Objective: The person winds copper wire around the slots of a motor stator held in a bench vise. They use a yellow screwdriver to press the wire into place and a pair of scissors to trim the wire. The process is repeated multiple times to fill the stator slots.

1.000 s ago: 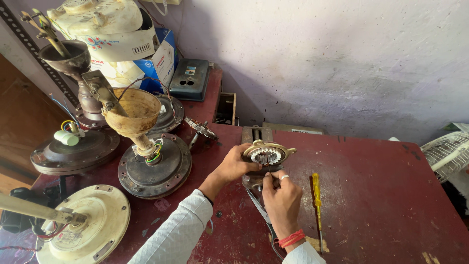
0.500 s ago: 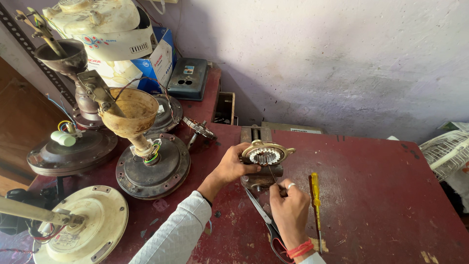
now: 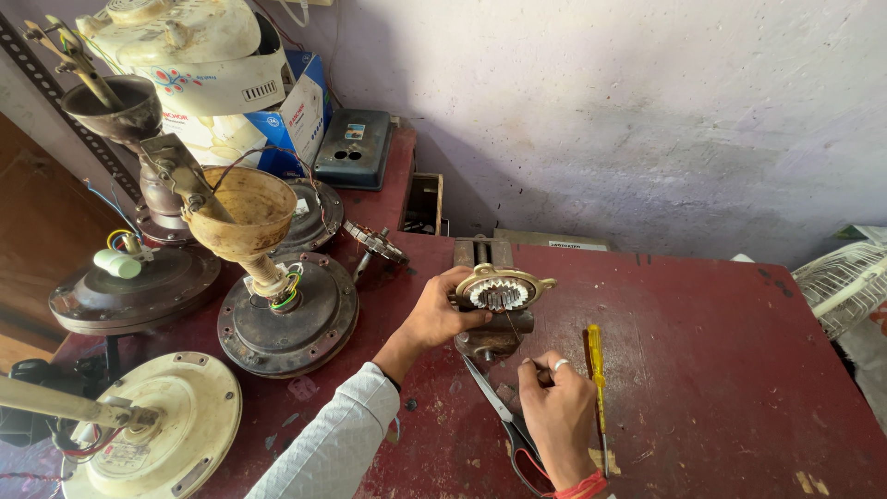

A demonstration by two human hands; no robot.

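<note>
Left hand [image 3: 442, 314]: fingers curled shut on the stator's rim.
Stator [image 3: 499, 291]: frame centre, atop a vise [image 3: 492, 333].
Right hand [image 3: 557, 416]: fingers pinched together; contents unclear.
Tabletop [image 3: 702, 370]: screwdriver [image 3: 597, 370], scissors [image 3: 504, 416].

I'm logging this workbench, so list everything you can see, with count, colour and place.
Round toothed metal motor stator: one, brass and silver, bench centre, on a small vise.
Yellow-handled screwdriver: one, right of hand.
Scissors: one, dark, front.
Ceiling fan motors: about four, dark and cream, left.
Dark red table: one.
Blue box: one, rear.
Left hand: grips stator.
Right hand: pinches a thin wire.
</note>
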